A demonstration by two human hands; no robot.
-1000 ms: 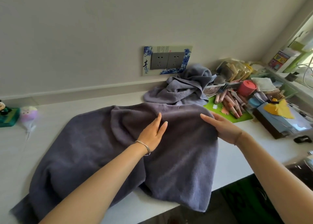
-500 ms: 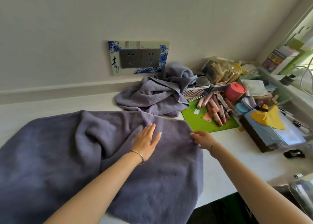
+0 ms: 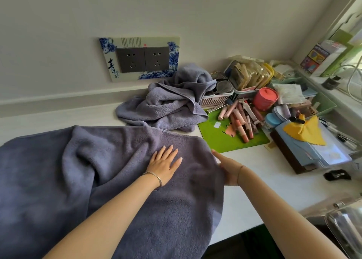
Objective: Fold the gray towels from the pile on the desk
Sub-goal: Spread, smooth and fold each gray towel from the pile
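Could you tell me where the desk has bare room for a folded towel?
Bare desk lies between the spread towel, green mat and front edge; another strip left of the towel pile by the wall. The right rear is crowded.

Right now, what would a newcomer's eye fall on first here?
A big gray towel sprawls over the left of the desk, its near edge hanging off the front. The left hand lies flat on it; the right hand rests against its right edge. Behind, a crumpled towel pile sits under the socket, beside a green mat strewn with pink tubes.
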